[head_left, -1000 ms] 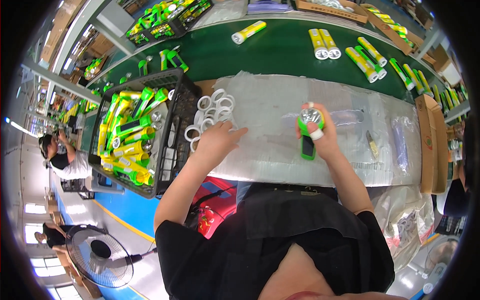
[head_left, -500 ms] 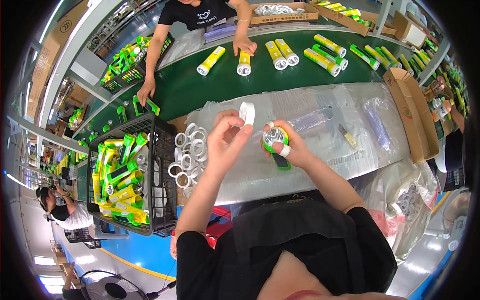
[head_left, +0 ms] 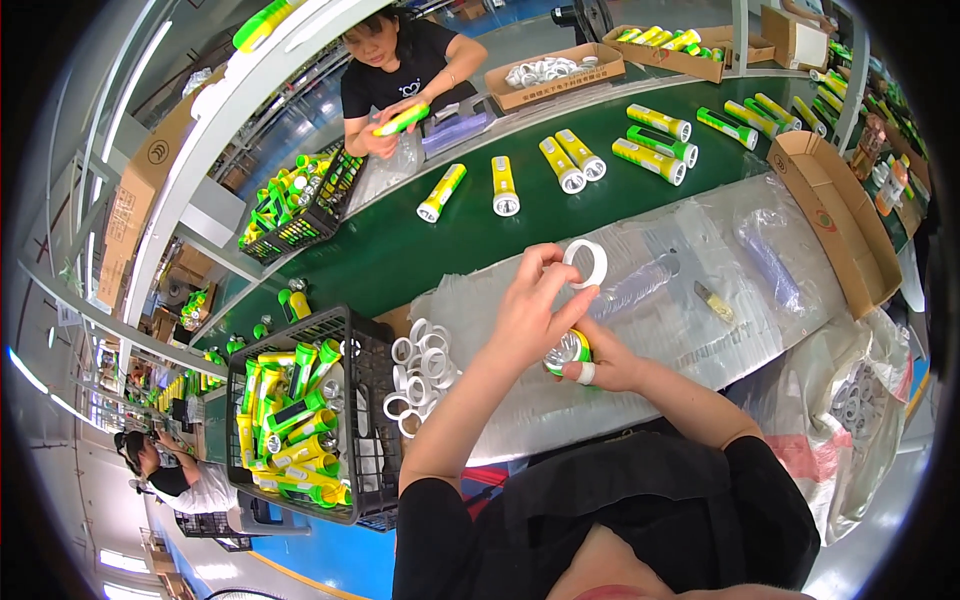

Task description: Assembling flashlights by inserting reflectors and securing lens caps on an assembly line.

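Note:
Between the thumb and fingers of my left hand [head_left: 535, 310] is a white plastic ring [head_left: 600, 262], tilted up just above the right hand. My right hand [head_left: 615, 362] is closed around a green and yellow flashlight [head_left: 568, 350], its round silver reflector facing up toward me. White tape wraps a finger and thumb of that hand. The flashlight's body is largely hidden by hand and forearm. Ring and flashlight are apart. Left of my left forearm lies a pile of similar white rings [head_left: 432, 362].
A black crate [head_left: 352, 445] of flashlights stands at left. Across the green conveyor belt [head_left: 400, 265], with several flashlights on it, a co-worker holds a flashlight [head_left: 402, 120]. On the plastic-covered table lie a utility knife [head_left: 714, 300], a rolled plastic sleeve [head_left: 772, 262] and a cardboard tray [head_left: 835, 225].
My left hand has brought the ring right, above the flashlight's head. The right hand has turned the flashlight. The co-worker has let go of the belt flashlight and holds another one up. The view has shifted.

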The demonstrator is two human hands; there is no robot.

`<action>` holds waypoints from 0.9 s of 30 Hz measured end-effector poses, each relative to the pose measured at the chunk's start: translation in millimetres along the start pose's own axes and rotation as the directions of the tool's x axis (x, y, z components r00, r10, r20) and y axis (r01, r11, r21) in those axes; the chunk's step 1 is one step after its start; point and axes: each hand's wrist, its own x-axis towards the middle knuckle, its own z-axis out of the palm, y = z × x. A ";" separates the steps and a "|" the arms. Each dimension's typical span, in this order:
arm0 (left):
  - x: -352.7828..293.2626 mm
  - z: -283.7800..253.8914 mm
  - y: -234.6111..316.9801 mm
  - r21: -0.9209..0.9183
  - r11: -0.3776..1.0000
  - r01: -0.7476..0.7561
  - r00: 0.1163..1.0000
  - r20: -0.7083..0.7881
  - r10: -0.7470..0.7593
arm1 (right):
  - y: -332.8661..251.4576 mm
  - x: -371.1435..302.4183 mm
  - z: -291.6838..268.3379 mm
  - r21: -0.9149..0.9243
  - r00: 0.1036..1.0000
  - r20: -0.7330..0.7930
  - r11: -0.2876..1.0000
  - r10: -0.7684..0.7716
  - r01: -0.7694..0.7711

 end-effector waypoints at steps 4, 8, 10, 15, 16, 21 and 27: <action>9.7 -1.4 2.2 0.220 0.968 -0.119 0.992 -0.003 0.123 | -5.3 3.9 0.6 0.034 0.996 -0.044 0.997 0.072 -0.070; 22.8 -7.9 1.3 0.390 0.904 -0.174 0.980 -0.025 0.199 | -7.5 17.2 0.2 0.148 0.996 -0.081 0.988 -0.030 0.042; 20.3 -8.3 0.9 0.432 0.891 -0.144 0.980 -0.065 0.189 | -3.9 18.3 -0.2 0.177 0.998 -0.064 0.984 0.007 0.004; 17.1 -1.6 -5.9 0.395 0.917 -0.055 0.979 -0.158 0.127 | -4.7 16.6 -3.1 0.280 0.995 -0.101 0.960 0.025 0.004; 16.4 -1.6 -5.5 0.435 0.899 -0.055 0.974 -0.175 0.145 | -5.9 18.7 -0.9 0.277 0.994 -0.103 0.961 0.024 0.005; 22.4 7.6 7.0 0.513 0.843 -0.159 0.969 -0.085 0.234 | -4.6 9.8 -0.5 0.217 0.995 -0.096 0.975 -0.022 0.043; 20.8 6.3 13.7 0.508 0.843 -0.175 0.970 -0.056 0.235 | -8.9 11.2 -1.2 0.220 0.999 -0.047 0.975 -0.010 0.020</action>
